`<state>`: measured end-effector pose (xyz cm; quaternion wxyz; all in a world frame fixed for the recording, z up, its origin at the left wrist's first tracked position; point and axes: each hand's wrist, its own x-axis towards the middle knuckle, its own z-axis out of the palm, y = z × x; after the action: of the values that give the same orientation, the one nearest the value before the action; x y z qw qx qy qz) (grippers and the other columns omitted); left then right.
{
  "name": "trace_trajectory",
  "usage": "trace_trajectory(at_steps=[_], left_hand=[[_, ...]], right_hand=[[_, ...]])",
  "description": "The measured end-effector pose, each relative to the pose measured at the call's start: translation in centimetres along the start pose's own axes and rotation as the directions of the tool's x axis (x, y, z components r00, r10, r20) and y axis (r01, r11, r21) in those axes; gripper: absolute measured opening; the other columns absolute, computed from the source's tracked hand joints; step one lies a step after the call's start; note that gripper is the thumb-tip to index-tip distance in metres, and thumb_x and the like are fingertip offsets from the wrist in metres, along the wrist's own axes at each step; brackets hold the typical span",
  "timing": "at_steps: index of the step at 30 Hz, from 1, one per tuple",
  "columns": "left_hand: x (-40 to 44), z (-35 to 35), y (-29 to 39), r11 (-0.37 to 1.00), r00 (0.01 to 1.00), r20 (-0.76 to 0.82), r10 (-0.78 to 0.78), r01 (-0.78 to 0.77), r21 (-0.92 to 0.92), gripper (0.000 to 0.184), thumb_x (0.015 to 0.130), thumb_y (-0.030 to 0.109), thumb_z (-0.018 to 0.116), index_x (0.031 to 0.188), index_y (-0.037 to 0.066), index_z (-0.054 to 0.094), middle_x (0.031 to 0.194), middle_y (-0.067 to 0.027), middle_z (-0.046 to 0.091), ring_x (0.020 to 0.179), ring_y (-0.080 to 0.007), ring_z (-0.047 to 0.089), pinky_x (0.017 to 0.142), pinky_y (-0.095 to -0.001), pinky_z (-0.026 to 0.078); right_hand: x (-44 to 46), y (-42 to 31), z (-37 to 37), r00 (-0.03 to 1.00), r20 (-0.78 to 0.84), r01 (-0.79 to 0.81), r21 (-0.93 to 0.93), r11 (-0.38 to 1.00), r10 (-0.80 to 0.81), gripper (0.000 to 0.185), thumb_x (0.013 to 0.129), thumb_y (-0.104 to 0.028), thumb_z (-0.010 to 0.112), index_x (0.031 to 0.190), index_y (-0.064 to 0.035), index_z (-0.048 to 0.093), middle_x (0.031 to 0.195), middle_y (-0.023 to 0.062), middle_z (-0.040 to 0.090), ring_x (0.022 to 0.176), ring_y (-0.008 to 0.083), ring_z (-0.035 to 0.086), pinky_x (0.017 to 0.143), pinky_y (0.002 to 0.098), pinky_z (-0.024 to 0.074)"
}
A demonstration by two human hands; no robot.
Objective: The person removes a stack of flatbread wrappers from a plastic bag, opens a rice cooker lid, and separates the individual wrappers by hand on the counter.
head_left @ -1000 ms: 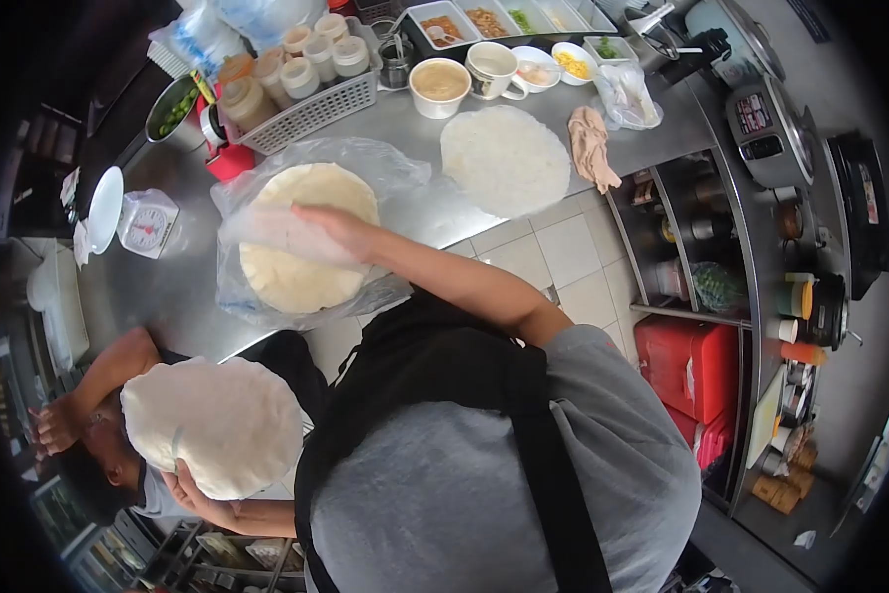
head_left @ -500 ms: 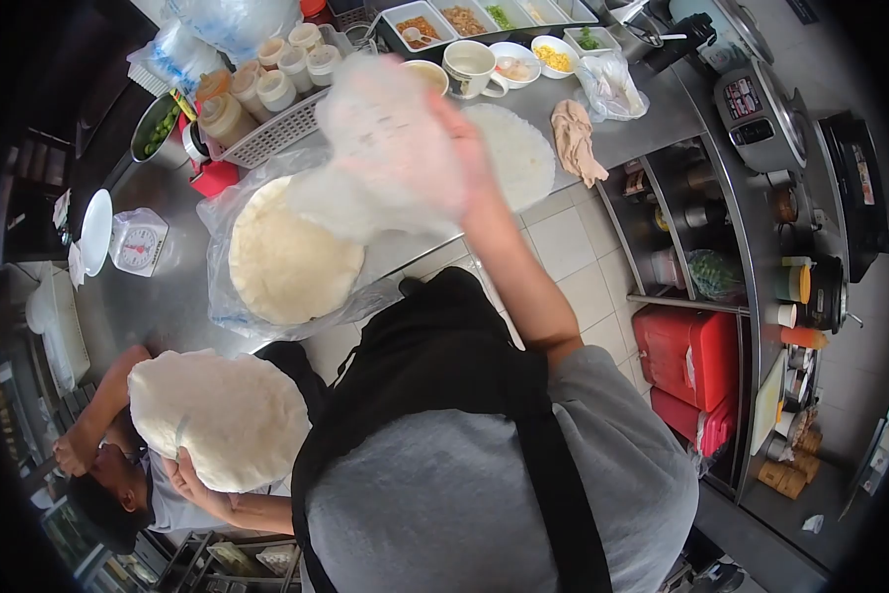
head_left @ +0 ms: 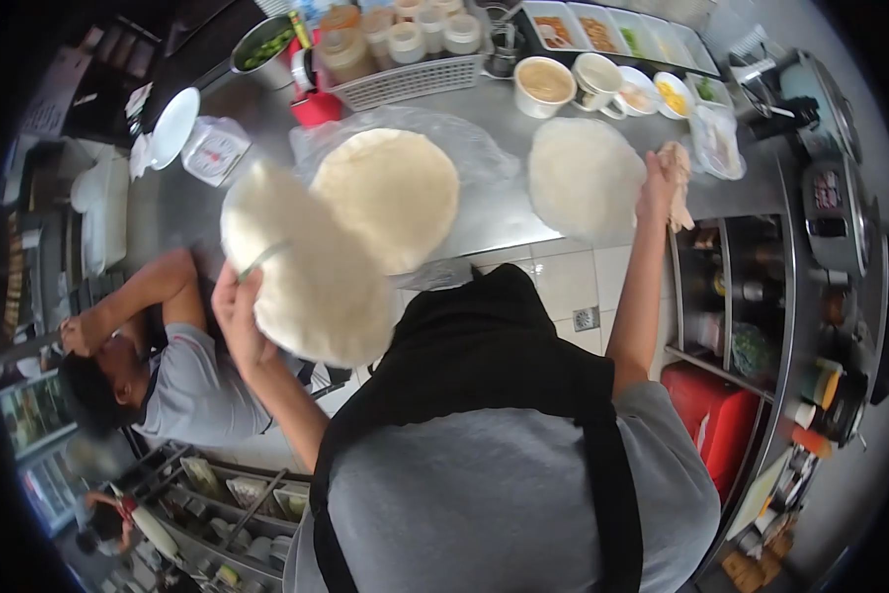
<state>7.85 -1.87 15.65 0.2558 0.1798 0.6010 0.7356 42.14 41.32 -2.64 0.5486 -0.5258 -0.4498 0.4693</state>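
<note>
My left hand (head_left: 239,314) grips a thick, pale dough round (head_left: 311,267) by its left edge, above the table's front edge. A thin grey-green strip lies across the dough by my fingers. Another pale dough round (head_left: 393,198) lies on clear plastic (head_left: 479,163) on the steel table. Farther right is a thin, whitish translucent round sheet (head_left: 583,178). My right hand (head_left: 654,188) is at this sheet's right edge, beside a crumpled beige cloth (head_left: 677,183). Its fingers are blurred, and whether they hold the sheet or the cloth cannot be made out.
A basket (head_left: 410,84) of bottles stands at the back, left of a tub of light brown paste (head_left: 544,84). Several small bowls and a topping tray (head_left: 612,35) follow. A scale (head_left: 215,150) sits at left. Another person (head_left: 202,376) is at the left.
My right hand has moved right and down from above the table, and the whitish plastic-like sheet it carried is out of it. My left hand has raised its dough round towards the table.
</note>
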Motion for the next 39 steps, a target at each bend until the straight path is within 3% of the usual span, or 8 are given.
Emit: trace_trajectory(at_steps=[4,7,11,15,17,18,23,39], left_hand=[[2.0,-0.7,-4.3,0.986,0.991,0.08,-0.103,0.112,-0.126,0.025,0.086,0.004,0.056,0.11,-0.002,0.056,0.101,-0.0096,0.064,0.085,-0.0139,0.062,0.076,-0.0253,0.049],[3.2,-3.3,-12.6,0.934,0.95,0.085,-0.301,0.312,-0.173,0.022,0.086,0.005,0.058,0.107,0.001,0.057,0.099,-0.0066,0.063,0.084,-0.0102,0.06,0.072,-0.0236,0.05],[1.2,-4.0,-16.2,0.855,0.879,-0.064,-0.472,0.44,-0.273,0.025,0.086,0.004,0.056,0.111,-0.001,0.055,0.098,-0.0063,0.063,0.083,-0.0126,0.063,0.065,-0.0239,0.054],[-0.8,-3.0,-14.4,0.846,0.879,-0.059,-0.473,0.434,-0.308,0.038,0.083,-0.003,0.056,0.12,0.001,0.049,0.102,-0.0067,0.062,0.086,-0.0136,0.063,0.07,-0.0259,0.055],[-1.3,-3.0,-14.6,0.878,0.906,0.001,-0.423,0.41,-0.248,0.046,0.082,-0.005,0.056,0.126,0.003,0.044,0.105,-0.007,0.061,0.088,-0.0139,0.063,0.072,-0.0268,0.055],[-1.6,-2.8,-14.2,0.865,0.899,0.018,-0.437,0.425,-0.267,0.058,0.079,-0.009,0.056,0.132,0.005,0.036,0.11,-0.0073,0.059,0.088,-0.0142,0.063,0.073,-0.0273,0.055],[-1.6,-3.2,-14.2,0.881,0.922,0.12,-0.367,0.386,-0.272,0.066,0.076,-0.014,0.054,0.135,0.004,0.03,0.116,-0.0092,0.054,0.087,-0.015,0.063,0.076,-0.0271,0.056],[-1.6,-1.1,-13.8,0.949,0.95,-0.009,-0.313,0.312,-0.036,0.066,0.073,-0.011,0.059,0.132,0.004,0.032,0.117,-0.0093,0.053,0.091,-0.0142,0.059,0.077,-0.0257,0.048]], right_hand=[[-3.6,-4.9,3.9,0.887,0.011,0.435,-0.358,0.826,-0.462,0.059,0.08,-0.012,0.065,0.131,-0.001,0.038,0.129,0.0176,0.043,0.124,0.0299,0.037,0.103,0.0377,0.0281],[-7.2,-5.8,7.7,0.777,0.24,0.626,-0.397,0.671,-0.582,0.056,0.079,-0.01,0.064,0.129,-0.0014,0.041,0.128,0.0176,0.044,0.122,0.0304,0.038,0.102,0.0374,0.029],[-15.9,-5.6,14.0,0.672,0.535,0.62,-0.029,0.784,-0.512,0.046,0.079,-0.009,0.061,0.122,-0.0016,0.047,0.119,0.0157,0.051,0.114,0.0307,0.045,0.098,0.0374,0.0343],[-24.9,-5.5,16.7,0.245,0.929,0.375,0.174,0.911,-0.278,0.044,0.077,-0.012,0.064,0.118,-0.0048,0.052,0.112,0.0151,0.053,0.11,0.029,0.049,0.092,0.0376,0.0396],[-27.6,-4.7,17.4,-0.019,0.986,0.424,0.16,0.891,-0.168,0.045,0.075,-0.016,0.067,0.116,-0.0068,0.051,0.111,0.0131,0.052,0.108,0.0299,0.049,0.089,0.0386,0.0416],[-28.6,-4.4,17.5,-0.047,0.986,0.451,0.165,0.877,-0.162,0.046,0.073,-0.018,0.068,0.114,-0.0074,0.05,0.11,0.0121,0.051,0.107,0.03,0.049,0.087,0.0391,0.042],[-30.9,-5.1,17.8,-0.085,0.996,0.644,0.071,0.762,-0.022,0.054,0.067,-0.024,0.074,0.112,-0.0099,0.047,0.112,0.0105,0.046,0.106,0.0321,0.046,0.084,0.04,0.0404],[-30.6,-2.5,17.4,-0.065,0.981,0.515,0.188,0.836,-0.181,0.038,0.064,-0.019,0.074,0.092,-0.0101,0.049,0.104,0.0086,0.049,0.1,0.0304,0.049,0.079,0.04,0.0413]])
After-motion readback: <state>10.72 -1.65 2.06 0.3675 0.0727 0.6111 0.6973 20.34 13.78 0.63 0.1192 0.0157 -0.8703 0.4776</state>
